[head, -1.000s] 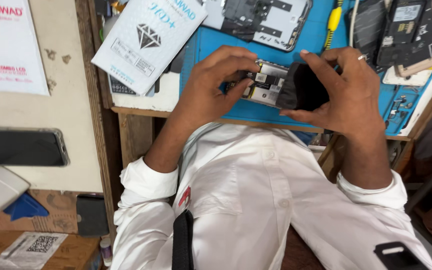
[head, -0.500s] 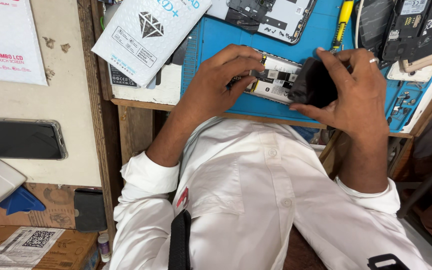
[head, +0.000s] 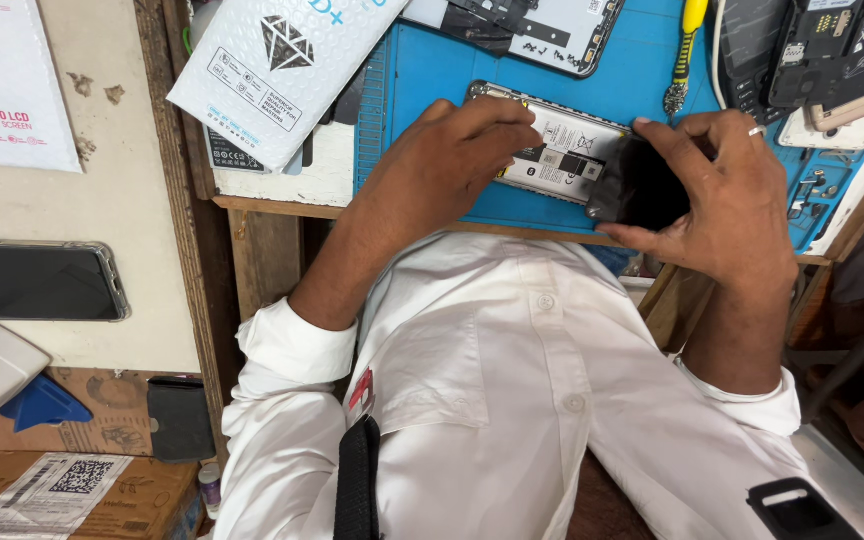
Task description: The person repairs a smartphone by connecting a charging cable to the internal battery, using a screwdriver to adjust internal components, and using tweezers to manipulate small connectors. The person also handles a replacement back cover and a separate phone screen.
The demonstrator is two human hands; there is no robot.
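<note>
While the blue mat (head: 432,90) sits on a cluttered wooden bench (head: 272,205) — both hands grip stuff: left hand (head: 442,160) pinches the opened phone (head: 562,150), right hand (head: 722,195) clutches a dark part (head: 642,190), mostly hidden.

Opened phone (head: 552,150) on mat (head: 432,80) (between both hands); padded envelope (head: 272,75) left, screwdriver (head: 685,50) behind.

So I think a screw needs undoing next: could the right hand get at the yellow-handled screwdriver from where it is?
Probably yes: the screwdriver lies uncovered on the blue mat just beyond the right hand, though that hand holds a dark part.
</note>
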